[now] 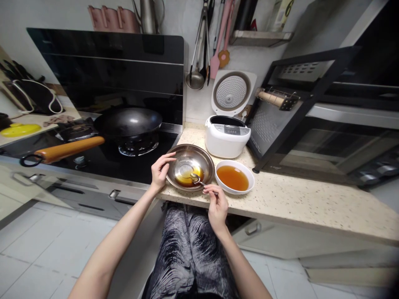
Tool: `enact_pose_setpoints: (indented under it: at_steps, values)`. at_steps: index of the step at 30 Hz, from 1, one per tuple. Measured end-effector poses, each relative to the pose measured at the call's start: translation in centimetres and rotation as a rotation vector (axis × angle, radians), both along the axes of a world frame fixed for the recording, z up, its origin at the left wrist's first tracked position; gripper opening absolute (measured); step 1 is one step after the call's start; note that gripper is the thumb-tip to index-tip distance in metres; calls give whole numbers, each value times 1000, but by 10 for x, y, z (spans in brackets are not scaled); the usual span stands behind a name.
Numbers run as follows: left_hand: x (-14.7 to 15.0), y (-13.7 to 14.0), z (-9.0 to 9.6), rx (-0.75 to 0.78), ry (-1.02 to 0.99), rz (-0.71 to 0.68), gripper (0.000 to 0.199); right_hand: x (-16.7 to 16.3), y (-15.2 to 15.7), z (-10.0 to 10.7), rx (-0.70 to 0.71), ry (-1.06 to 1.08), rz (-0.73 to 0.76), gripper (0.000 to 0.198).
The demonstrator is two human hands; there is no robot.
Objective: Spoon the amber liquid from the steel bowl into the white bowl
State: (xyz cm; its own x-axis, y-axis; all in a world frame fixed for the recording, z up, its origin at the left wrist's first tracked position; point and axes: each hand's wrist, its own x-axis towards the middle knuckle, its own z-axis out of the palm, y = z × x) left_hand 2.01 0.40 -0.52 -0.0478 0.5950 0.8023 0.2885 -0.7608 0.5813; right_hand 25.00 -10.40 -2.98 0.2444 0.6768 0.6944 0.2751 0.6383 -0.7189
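Observation:
A wide stainless steel bowl (204, 160) sits on the counter's front edge, tilted slightly toward me, with a small pool of amber liquid (183, 179) at its near side. My left hand (159, 171) grips its left rim, thumb and fingers at the edge. In my right hand (217, 205) is the handle of a metal spoon (195, 178), whose bowl end is in or just over the liquid. Close to the right hand stands a white bowl (252, 179) filled with orange-brown liquid (232, 177).
Behind the bowls is a white rice cooker (227, 143), lid raised. A black wok (129, 122) rests on the stove at left, its wooden handle (71, 148) pointing toward me. An oven (324, 145) on a rack occupies the right. Utensils, including a ladle (195, 80), hang behind.

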Motion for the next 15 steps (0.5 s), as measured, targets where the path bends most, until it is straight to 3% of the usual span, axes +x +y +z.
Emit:
enact_pose_setpoints:
  at_steps: [15]
  values:
    - [0,0,-1,16,-20,-30,28,-3,2,-6,-16,40,23,21]
